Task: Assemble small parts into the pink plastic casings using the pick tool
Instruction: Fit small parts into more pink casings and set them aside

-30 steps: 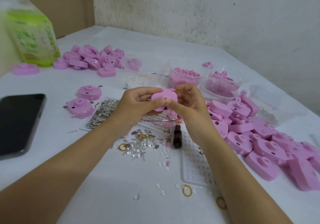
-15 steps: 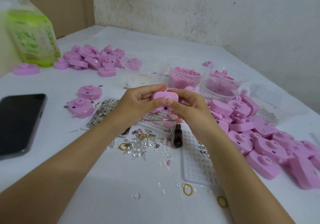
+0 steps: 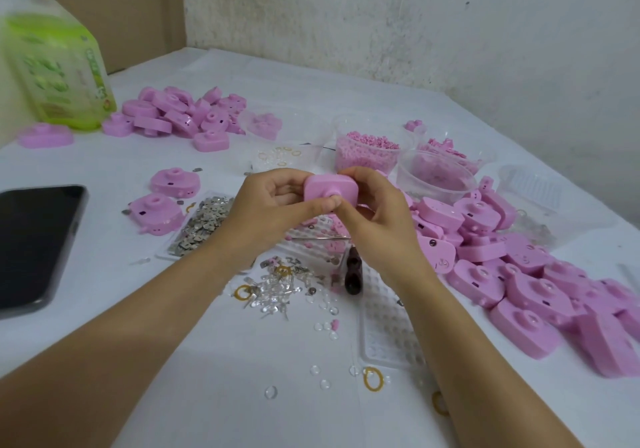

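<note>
Hands over the middle of the white worktop (image 3: 214, 371); left hand (image 3: 266, 212) and right hand (image 3: 377, 221) together grip one pink casing (image 3: 329, 186), raised clear of the surface; the fingers of each hand curl round its own side of the casing and behind it; both thumbs press side by side on the round boss at the casing's front. Pick tool (image 3: 353, 274) lies untouched on the worktop between the two wrists, dark handle pointing toward the near edge; a thin metal rod just behind it, under the hands, is probably its shaft. Clear dimpled tray (image 3: 388, 330) lies beneath the right forearm. Large heap of pink casings (image 3: 526, 274) spreads along the right edge; a smaller heap (image 3: 187, 113) sits toward the far left corner, beside a green bottle (image 3: 59, 67); two single casings (image 3: 175, 181) lie left of the hands. Shallow tray of small metal pieces (image 3: 204, 222) lies just beside the left wrist; clear lenses, pins and yellow rings (image 3: 277, 286) are scattered between the forearms. Clear tub of tiny pink parts (image 3: 367, 151) stands behind the hands toward the far edge; a second tub (image 3: 436, 176) to its right also holds pink parts. Dark phone (image 3: 34, 240) lies flat at the left edge.
</note>
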